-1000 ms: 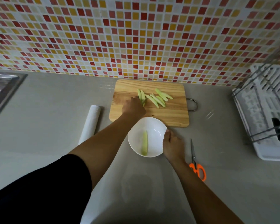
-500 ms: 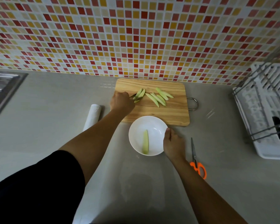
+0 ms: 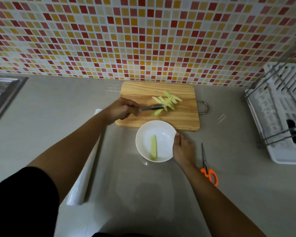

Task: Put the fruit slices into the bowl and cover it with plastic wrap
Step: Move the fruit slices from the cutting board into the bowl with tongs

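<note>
1. On the board's near-left part, the left hand (image 3: 122, 109) is curled tight round the handle of a slim metal utensil (image 3: 152, 107), whose tip reaches to three o'clock into the pale green fruit slices (image 3: 167, 100).
2. One blurred slice (image 3: 156, 112) lies just below the tip. It cannot be told whether the utensil carries it or whether it rests on the rectangular wooden cutting board (image 3: 183, 120).
3. At six o'clock from the board, touching its near edge, sits the white round ceramic bowl (image 3: 162, 134) with a single long slice (image 3: 153, 147) inside.
4. The right hand (image 3: 182, 148) grips the bowl at its four o'clock side, thumb on the rim. Its fingers are hidden under the bowl's wall.
5. The step in hand looks like moving slices to the bowl, barely begun, since most slices are on the board.
6. The next move probably calls for a steady lift of a slice toward six o'clock and a release over the bowl.
7. At eight o'clock from the bowl lies the white roll of plastic wrap (image 3: 83, 178), partly covered by the left forearm.
8. Orange-handled scissors (image 3: 205, 165) lie at four o'clock.
9. The utensil's kind, fork or tongs, is unclear, as its handle is buried in the fist.
</note>
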`<state>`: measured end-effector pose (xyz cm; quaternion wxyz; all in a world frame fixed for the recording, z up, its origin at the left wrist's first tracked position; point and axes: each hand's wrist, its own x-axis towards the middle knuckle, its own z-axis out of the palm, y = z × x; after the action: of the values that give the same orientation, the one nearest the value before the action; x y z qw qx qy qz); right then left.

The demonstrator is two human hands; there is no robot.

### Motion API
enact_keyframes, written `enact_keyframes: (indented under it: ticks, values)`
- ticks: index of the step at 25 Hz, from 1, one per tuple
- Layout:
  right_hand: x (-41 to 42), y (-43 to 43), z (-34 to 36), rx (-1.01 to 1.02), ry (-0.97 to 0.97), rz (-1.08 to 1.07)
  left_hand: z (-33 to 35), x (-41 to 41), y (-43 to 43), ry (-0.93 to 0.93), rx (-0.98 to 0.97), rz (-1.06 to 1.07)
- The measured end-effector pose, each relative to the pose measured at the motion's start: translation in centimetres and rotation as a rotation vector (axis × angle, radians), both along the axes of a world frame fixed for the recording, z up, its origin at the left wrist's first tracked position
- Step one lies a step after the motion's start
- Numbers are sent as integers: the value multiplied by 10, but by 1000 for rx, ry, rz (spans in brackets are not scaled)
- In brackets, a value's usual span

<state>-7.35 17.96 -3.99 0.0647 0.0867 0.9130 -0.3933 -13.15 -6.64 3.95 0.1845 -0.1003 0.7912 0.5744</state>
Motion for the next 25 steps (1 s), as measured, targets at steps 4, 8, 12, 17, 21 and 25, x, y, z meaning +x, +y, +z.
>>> enact_keyframes:
  ticks: [4, 8, 12, 17, 21, 25]
  values:
    - [1, 0, 0, -31, -34, -24, 11, 10, -4, 9, -375, -487]
    - [0, -2, 1, -33, -41, -17, 9, 16, 17, 70, -721, -719]
    - [1, 0, 0, -47, -25, -9, 22, 14, 17, 100, -694, -728]
    - [1, -1, 0, -29, -2, -16, 27, -19, 12, 356, -842, -430]
    - [1, -1, 1, -26, 7, -13, 6, -45, 22, 423, -1196, -415]
    - [0, -2, -1, -19, 9, -18, -1, -68, 32, 481, -1247, -439]
